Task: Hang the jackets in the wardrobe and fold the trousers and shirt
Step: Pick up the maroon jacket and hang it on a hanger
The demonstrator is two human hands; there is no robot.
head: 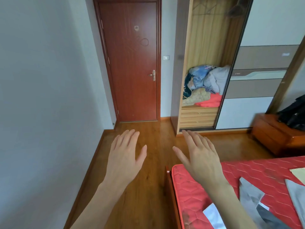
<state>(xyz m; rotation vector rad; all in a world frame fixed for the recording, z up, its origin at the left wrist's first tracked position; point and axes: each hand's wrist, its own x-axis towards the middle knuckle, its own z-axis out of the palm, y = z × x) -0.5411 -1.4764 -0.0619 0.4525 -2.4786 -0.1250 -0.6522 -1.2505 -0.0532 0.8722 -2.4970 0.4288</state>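
Grey clothing (250,194), perhaps trousers, lies on the bed (198,187) beside the right hand (200,156); it and the left hand (124,152) hover flat-fingered, holding nothing.

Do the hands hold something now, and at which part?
Nothing is held. The left hand and the right hand are open, fingers straight, above the floor.

Red hexagon-quilted mattress (247,176), reddish-brown door (132,71), grey garment (249,194).
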